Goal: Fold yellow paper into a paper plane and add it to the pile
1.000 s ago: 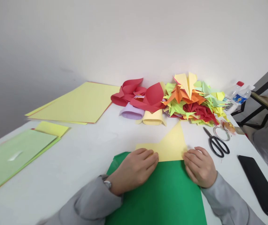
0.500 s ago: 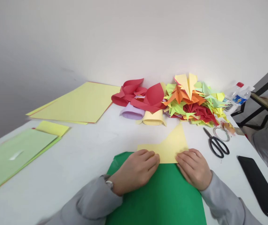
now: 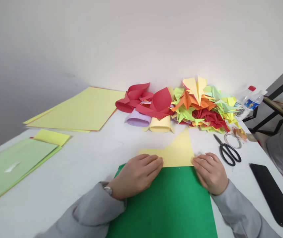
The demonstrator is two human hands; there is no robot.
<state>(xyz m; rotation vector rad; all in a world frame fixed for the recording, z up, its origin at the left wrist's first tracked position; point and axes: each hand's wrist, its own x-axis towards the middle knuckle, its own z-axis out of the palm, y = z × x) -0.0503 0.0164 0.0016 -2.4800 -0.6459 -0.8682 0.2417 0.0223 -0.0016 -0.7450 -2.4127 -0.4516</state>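
A pale yellow folded paper (image 3: pixel 178 153) lies in front of me, with a pointed flap rising at its upper right. My left hand (image 3: pixel 137 176) is closed on its lower left part, fingers together and covering that edge. At the lower right corner, my right hand (image 3: pixel 211 172) pinches the same paper. Both thumbs are mostly hidden. Beneath the hands is a large green sheet (image 3: pixel 166 205), whose top edge meets the yellow paper's straight lower edge.
Black-handled scissors (image 3: pixel 228 150), a tape roll (image 3: pixel 232 141) and a black phone-like slab (image 3: pixel 272 195) lie to the right. Behind are a pile of folded paper shapes (image 3: pixel 206 105) and curled red paper (image 3: pixel 162 104). Yellow sheets (image 3: pixel 77 110) and green sheets (image 3: pixel 15 162) lie left.
My hands have moved apart along the yellow paper's lower edge, the left one leftward and the right one rightward. The paper sits slightly farther from me and to the left.
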